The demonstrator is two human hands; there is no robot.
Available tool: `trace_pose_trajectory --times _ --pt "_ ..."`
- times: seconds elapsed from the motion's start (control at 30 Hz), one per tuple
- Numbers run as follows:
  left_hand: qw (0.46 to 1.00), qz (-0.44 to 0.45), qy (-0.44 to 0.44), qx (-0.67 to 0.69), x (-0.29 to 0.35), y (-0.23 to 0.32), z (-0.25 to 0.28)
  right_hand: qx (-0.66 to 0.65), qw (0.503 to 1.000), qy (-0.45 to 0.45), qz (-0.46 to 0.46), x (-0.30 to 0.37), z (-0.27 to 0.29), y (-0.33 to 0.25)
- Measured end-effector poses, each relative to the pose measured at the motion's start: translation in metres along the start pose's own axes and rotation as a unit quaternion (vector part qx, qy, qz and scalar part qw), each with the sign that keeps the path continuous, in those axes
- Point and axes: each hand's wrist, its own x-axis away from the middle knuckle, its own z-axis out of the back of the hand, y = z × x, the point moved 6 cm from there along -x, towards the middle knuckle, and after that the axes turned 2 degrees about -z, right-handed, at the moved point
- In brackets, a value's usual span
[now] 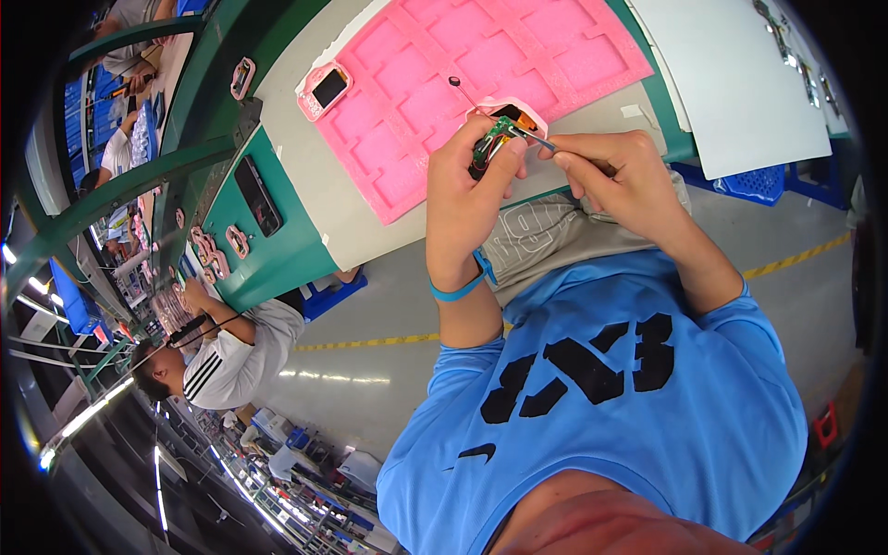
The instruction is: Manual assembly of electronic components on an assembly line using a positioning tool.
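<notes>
My left hand [470,176], with a blue band at its wrist, is closed around a small green circuit board [485,150] with thin wires on it. My right hand [622,174] pinches a slim grey metal tool [539,140], perhaps tweezers, whose tip meets the board's edge; the exact contact is too small to tell. Just beyond my fingers lies a pink case part [538,122] with a dark and orange piece in it. A thin wire with a small round black part [454,81] at its end sticks out above my left hand, over the pink foam tray [398,120].
At the tray's far left corner sits a pink device with a dark screen [328,88]. Further left, a black phone [258,196] and several pink cases [211,252] lie on the green table edge. White sheets [740,92] cover the right side. A co-worker [231,361] sits at left.
</notes>
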Motion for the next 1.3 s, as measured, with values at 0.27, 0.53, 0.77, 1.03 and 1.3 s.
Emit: trace_pose_trajectory --times 0.27,0.53,0.77,1.03,1.3 --pt "0.996 0.04 0.033 -0.067 -0.006 0.007 -0.006 0.025 0.999 -0.004 0.039 0.003 0.003 -0.003" --pt "1.0 0.01 -0.007 0.012 -0.024 0.039 -0.01 0.057 0.998 0.017 0.023 -0.006 0.048 -0.005" --pt "0.998 -0.06 -0.033 -0.008 -0.037 0.024 -0.009 0.165 0.985 0.037 0.035 -0.019 0.053 -0.015" --pt "0.994 -0.089 0.001 -0.064 -0.047 0.022 -0.006 0.185 0.982 -0.014 0.045 -0.023 0.071 -0.039" --pt "0.985 -0.146 -0.05 -0.076 -0.045 0.016 -0.008 0.399 0.875 -0.131 0.242 -0.083 0.038 -0.07"
